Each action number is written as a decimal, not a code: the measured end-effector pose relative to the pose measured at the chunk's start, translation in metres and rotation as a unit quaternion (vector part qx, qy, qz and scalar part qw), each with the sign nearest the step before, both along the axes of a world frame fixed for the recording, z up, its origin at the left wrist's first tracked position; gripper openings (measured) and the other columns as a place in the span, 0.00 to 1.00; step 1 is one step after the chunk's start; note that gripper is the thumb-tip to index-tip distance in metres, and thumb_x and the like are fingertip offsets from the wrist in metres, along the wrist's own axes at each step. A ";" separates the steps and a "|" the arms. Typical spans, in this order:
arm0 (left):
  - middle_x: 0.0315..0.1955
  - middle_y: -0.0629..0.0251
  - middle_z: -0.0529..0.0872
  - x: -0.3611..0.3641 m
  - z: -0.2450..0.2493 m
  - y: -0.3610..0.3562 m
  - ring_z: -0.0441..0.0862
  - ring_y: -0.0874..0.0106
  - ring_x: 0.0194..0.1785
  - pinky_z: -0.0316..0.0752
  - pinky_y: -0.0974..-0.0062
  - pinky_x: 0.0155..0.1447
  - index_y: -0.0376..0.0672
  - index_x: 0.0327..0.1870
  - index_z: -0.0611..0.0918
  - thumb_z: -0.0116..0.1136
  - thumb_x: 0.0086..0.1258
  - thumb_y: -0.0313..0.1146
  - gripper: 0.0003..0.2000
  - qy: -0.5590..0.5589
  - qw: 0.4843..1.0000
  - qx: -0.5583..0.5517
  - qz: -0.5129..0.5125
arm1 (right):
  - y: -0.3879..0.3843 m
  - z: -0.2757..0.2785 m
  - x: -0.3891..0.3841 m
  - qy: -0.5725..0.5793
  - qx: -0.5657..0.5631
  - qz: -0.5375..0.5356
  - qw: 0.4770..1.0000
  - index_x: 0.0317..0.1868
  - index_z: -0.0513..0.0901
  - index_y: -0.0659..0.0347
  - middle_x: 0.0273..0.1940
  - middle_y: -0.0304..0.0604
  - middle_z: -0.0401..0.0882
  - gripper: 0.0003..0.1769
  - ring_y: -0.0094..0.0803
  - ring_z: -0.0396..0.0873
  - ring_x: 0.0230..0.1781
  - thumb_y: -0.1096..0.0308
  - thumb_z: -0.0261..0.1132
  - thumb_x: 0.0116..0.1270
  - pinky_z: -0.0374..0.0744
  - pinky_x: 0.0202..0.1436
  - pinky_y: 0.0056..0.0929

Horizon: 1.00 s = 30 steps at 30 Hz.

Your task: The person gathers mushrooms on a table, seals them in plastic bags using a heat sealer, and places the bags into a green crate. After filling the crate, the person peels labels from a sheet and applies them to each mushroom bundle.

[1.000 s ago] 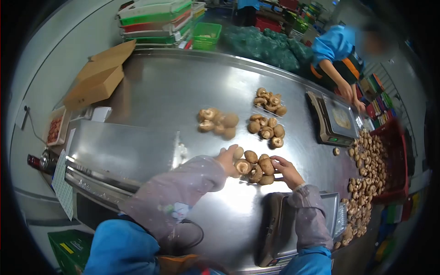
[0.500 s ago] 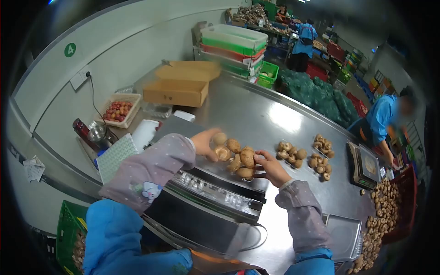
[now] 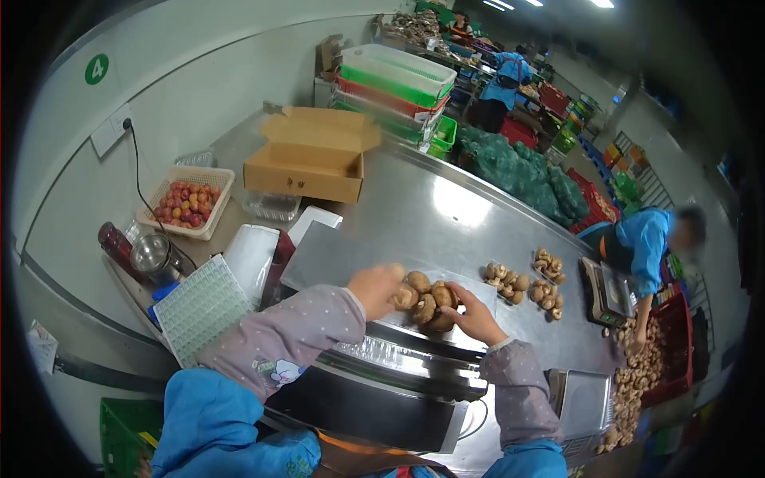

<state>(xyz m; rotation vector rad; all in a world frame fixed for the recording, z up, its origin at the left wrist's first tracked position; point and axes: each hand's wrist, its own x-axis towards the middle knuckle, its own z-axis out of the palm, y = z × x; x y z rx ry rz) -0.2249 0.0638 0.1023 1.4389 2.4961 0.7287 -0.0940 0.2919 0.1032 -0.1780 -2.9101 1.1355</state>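
A: In the head view, where are the mushrooms?

B: Just below the centre of the frame, bunched between both hands, above the back edge of a dark device with a shiny strip. I can't tell what lies directly under them.

A: And the hands?

B: The left hand is blurred but seems curled around the bunch's left end. The right hand has its fingers bent over the right end, thumb and fingertips close in. So they hold the bunch between them.

A: How is that held well?

B: I'd keep even, light pressure from both ends and stay level; round caps could roll off, and a hard squeeze might bruise them. I'd also keep the fingers clear of the strip. Three other clusters sit on the worktop, right of centre, well apart from the hands.
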 end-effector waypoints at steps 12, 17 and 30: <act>0.33 0.62 0.78 0.008 -0.031 -0.014 0.77 0.57 0.44 0.75 0.66 0.46 0.39 0.35 0.79 0.66 0.50 0.28 0.12 0.014 0.972 0.229 0.046 | -0.007 -0.003 0.003 0.048 -0.002 -0.039 0.998 0.60 0.71 0.56 0.51 0.50 0.74 0.29 0.44 0.74 0.50 0.63 0.68 0.58 0.73 0.55 0.36; 0.40 0.59 0.78 -0.012 -0.040 -0.026 0.78 0.57 0.46 0.75 0.65 0.48 0.40 0.43 0.78 0.69 0.48 0.30 0.20 -0.051 0.991 0.122 0.026 | -0.007 -0.005 0.004 0.039 -0.027 -0.041 0.998 0.60 0.71 0.55 0.51 0.50 0.74 0.29 0.43 0.74 0.50 0.64 0.68 0.57 0.73 0.55 0.35; 0.56 0.54 0.70 -0.019 -0.001 -0.008 0.68 0.55 0.60 0.67 0.64 0.62 0.47 0.63 0.65 0.79 0.34 0.37 0.48 -0.009 0.998 0.025 0.059 | -0.002 0.000 0.003 0.060 -0.117 -0.062 0.989 0.59 0.73 0.57 0.54 0.44 0.77 0.30 0.32 0.77 0.47 0.65 0.71 0.55 0.75 0.50 0.30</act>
